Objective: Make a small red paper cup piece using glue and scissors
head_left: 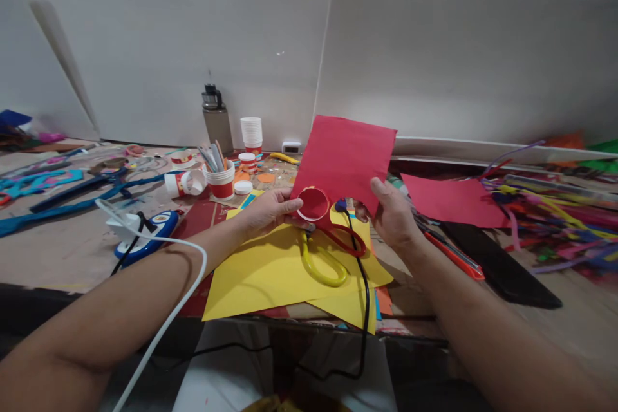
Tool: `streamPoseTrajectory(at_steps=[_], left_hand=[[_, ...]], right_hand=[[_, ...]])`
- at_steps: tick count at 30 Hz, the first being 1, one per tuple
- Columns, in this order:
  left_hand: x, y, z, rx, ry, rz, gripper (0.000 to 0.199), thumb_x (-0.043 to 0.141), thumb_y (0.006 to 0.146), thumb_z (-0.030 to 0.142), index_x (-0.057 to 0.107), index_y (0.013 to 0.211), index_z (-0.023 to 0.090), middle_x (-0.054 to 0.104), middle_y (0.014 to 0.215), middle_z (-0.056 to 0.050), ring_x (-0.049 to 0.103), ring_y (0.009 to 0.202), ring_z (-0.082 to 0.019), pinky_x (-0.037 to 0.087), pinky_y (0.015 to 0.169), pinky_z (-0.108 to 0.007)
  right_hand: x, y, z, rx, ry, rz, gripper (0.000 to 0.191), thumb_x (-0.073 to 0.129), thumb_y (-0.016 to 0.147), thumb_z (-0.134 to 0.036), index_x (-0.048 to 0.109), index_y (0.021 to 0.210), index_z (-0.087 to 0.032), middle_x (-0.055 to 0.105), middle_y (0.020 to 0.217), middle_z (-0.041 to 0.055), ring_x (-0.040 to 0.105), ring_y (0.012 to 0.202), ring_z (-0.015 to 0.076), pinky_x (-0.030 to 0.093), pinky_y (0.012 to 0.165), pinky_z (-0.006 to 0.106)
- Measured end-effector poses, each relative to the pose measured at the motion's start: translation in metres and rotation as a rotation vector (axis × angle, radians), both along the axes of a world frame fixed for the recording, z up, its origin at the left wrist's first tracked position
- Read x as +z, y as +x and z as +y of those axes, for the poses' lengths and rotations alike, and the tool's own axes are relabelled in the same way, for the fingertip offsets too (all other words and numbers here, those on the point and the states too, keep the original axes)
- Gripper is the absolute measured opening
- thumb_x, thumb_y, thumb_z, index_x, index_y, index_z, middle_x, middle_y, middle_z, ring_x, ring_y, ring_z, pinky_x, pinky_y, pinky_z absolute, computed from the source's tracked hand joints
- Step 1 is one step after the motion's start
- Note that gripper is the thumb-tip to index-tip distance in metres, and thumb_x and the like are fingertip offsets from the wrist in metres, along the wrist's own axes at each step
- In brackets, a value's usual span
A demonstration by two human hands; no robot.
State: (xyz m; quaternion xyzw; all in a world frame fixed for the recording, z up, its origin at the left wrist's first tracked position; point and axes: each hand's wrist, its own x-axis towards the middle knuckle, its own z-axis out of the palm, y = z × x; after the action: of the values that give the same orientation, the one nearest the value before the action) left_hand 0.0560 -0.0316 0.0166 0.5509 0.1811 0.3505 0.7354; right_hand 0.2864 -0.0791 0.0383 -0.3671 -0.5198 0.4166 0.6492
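Note:
A red paper sheet (345, 151) with a rounded notch in its lower edge is held up at the centre. My left hand (274, 209) pinches a small ring-shaped piece (313, 204) with a pale rim against the sheet's lower left corner. The thumb of my right hand (392, 211) lies on the sheet's lower right corner, its fingers behind. Below the sheet, scissors (333, 267) with one red and one yellow handle loop rest on yellow paper (255, 277); their blades are hidden. A black cable (365, 290) runs beside them.
Paper cups (221, 181), one holding pens, stand behind my left hand near a bottle (217, 119). A blue and white power strip (152, 235) and white cable (181, 299) are at left. Right are another red sheet (451, 199), a cutter (456, 256), a black slab (506, 270) and coloured strips (570, 219).

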Motion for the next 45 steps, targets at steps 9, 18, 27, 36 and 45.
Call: streamPoseTrajectory(at_steps=[9,18,27,36,45], left_hand=[[0.002,-0.004,0.009,0.086,-0.038,-0.096,0.038,0.077,0.072,0.031,0.067,0.101,0.009,0.073,0.095,-0.012,0.070,0.081,-0.019,0.060,0.070,-0.029],[0.013,-0.015,0.025,0.269,-0.010,-0.233,0.033,0.079,0.070,0.028,0.066,0.095,0.012,0.073,0.095,-0.008,0.069,0.089,-0.019,0.058,0.085,-0.038],[0.002,-0.004,0.020,0.309,0.080,-0.190,0.032,0.077,0.072,0.027,0.067,0.098,0.012,0.073,0.099,-0.009,0.068,0.097,-0.021,0.057,0.088,-0.038],[0.015,-0.003,0.012,0.278,0.133,-0.197,0.036,0.079,0.070,0.032,0.068,0.097,0.012,0.073,0.098,-0.011,0.068,0.099,-0.024,0.057,0.086,-0.038],[0.056,-0.036,0.021,0.498,0.247,-0.434,0.031,0.080,0.070,0.032,0.065,0.092,0.017,0.074,0.097,-0.004,0.068,0.101,-0.018,0.056,0.091,-0.032]], right_hand=[[-0.002,0.006,-0.004,0.176,-0.008,-0.272,0.035,0.052,0.086,-0.055,0.053,0.101,-0.023,0.055,0.080,0.0003,0.048,0.058,0.0118,0.038,0.046,0.025],[-0.004,-0.019,-0.025,0.179,0.115,-1.401,0.029,0.061,0.084,-0.040,0.063,0.106,-0.021,0.060,0.097,0.0075,0.056,0.092,0.0219,0.044,0.082,0.035],[-0.018,-0.045,-0.039,-0.047,-0.054,-1.677,0.041,0.057,0.086,-0.040,0.058,0.119,-0.015,0.055,0.104,0.0151,0.055,0.097,0.0281,0.043,0.085,0.038],[-0.017,-0.048,-0.038,-0.096,-0.125,-1.601,0.060,0.059,0.073,-0.019,0.051,0.132,-0.012,0.051,0.114,0.0193,0.056,0.100,0.0281,0.045,0.087,0.038],[-0.006,-0.035,-0.024,-0.285,0.011,-1.382,0.052,0.057,0.075,-0.014,0.057,0.126,-0.017,0.058,0.108,0.0135,0.057,0.100,0.0250,0.045,0.088,0.034]])
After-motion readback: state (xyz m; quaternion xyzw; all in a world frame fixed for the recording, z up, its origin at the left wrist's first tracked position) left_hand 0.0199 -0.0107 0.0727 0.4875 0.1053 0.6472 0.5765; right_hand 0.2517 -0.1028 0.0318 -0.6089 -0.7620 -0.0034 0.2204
